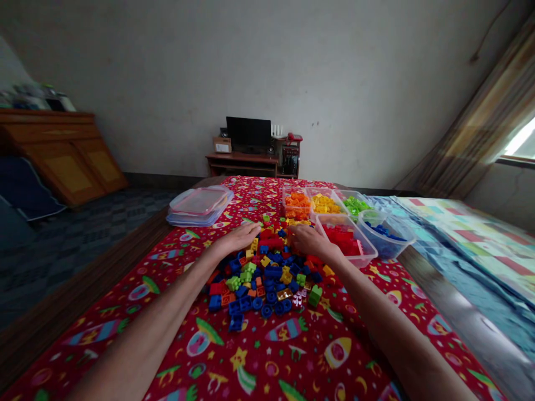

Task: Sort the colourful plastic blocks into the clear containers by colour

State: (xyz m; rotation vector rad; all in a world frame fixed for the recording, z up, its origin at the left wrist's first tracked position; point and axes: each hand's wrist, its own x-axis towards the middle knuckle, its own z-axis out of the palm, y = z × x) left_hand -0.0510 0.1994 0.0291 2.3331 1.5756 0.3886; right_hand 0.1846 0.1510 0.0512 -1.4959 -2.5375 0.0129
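Your left hand (240, 237) stretches flat and your right hand (308, 239) curls, its grip unclear, over mixed toy building blocks (273, 272) heaped between them. Plastic tubs (363, 260) beside your right hand seemingly keep colours apart.

Bare tapering forearms (169, 312), bare left hand (239, 237), bare right hand (308, 239), finer detail unclear
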